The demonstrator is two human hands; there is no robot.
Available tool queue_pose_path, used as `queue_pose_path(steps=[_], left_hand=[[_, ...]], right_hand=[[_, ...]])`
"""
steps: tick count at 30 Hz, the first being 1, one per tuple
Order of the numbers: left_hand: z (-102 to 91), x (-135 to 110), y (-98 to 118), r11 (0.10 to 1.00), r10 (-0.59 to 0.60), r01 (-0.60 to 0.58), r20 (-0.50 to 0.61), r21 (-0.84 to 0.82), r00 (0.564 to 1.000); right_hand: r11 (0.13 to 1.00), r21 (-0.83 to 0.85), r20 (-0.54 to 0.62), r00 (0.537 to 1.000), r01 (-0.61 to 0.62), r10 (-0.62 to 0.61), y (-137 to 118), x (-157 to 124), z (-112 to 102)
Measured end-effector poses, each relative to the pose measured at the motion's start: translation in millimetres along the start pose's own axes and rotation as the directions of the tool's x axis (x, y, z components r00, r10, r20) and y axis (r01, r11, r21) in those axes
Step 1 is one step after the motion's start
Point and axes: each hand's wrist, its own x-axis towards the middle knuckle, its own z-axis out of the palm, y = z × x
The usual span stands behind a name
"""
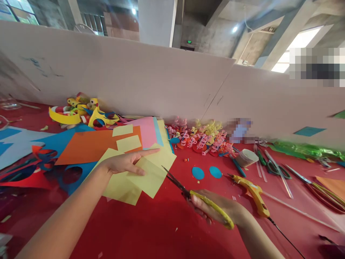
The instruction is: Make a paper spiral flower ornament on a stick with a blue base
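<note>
My left hand (125, 162) rests on a pile of pale yellow paper sheets (151, 178), index finger stretched to the right, thumb and fingers pinching the top sheet. My right hand (218, 208) grips yellow-handled scissors (188, 192). Their dark blades are slightly apart and point up-left, the tips just touching the edge of the yellow paper. Under the yellow sheets lie an orange sheet (88, 147), a pink sheet (147, 131) and blue cut-out paper (67, 172).
A yellow glue gun (253, 194) with a black cord lies right of my right hand. Two blue paper ovals (206, 172), curled paper decorations (202, 138), a tape roll (246, 157), other scissors (275, 167) and glue sticks sit on the red table (151, 230). A white partition stands behind.
</note>
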Motion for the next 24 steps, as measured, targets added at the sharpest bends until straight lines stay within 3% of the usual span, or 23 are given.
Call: queue_pose_path(steps=[3,6,17,24], left_hand=[[4.3,2.9,-1.1,0.999,-0.023,0.028,0.107,-0.044,0.994],[7.7,4.5,-0.6,0.999,-0.018,0.022,0.110,-0.041,0.994],[10.1,7.3,-1.6,0.998,0.031,-0.024,0.162,-0.049,0.986],[11.6,6.4,0.4,0.998,0.002,0.005,0.120,-0.064,0.993]], right_hand=[[0.996,0.054,0.109,0.991,0.070,-0.075,3.0,5.3,6.2],[0.992,0.062,0.112,0.987,0.108,-0.115,7.5,9.0,9.3],[0.996,0.029,0.084,0.993,0.082,-0.084,3.3,6.5,8.2],[0.995,-0.034,0.047,0.994,0.098,-0.096,3.5,6.3,8.0]])
